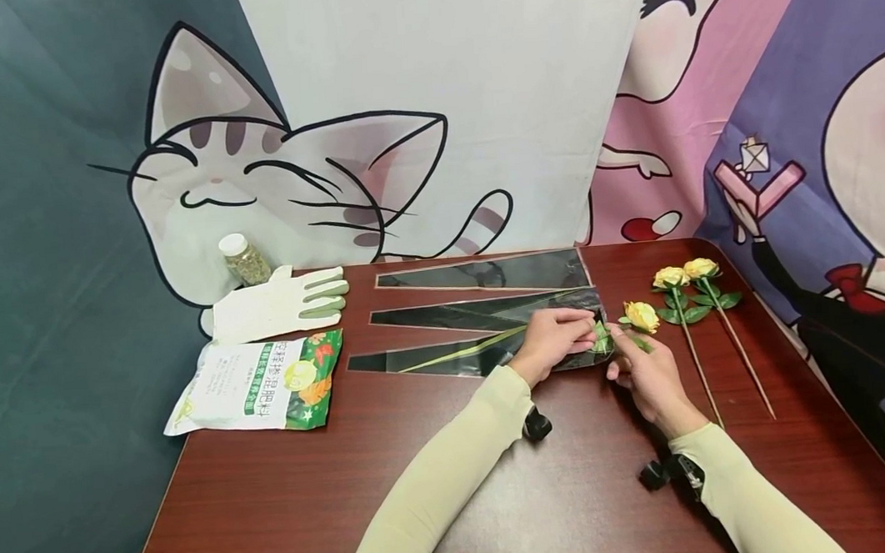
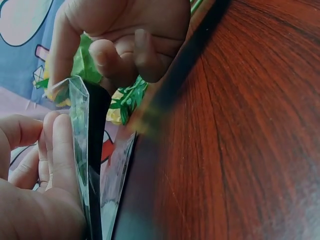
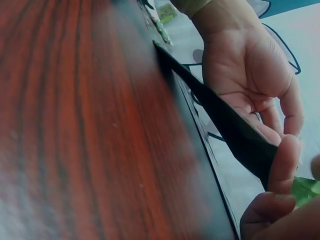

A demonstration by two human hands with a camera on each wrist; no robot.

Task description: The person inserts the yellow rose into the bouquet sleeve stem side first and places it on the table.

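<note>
Three roses (image 1: 642, 317) show in head view, only greenery (image 3: 306, 191) in right wrist's.

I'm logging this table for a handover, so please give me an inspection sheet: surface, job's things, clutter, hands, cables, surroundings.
Surface: reddish-brown wood-grain table.
Job's things: yellow rose, its stem apparently inside a tapered wrapper, bloom outside; two other wrappers lie behind, two more roses to the right.
Clutter: printed bag, white-and-green glove and lidded jar, grouped at the left.
Hands: left hand pinches the wrapper's wide end; right hand touches the same end, exact grip unclear.
Cables: nothing seen.
Surroundings: cartoon-printed backdrop behind and beside the table.
</note>
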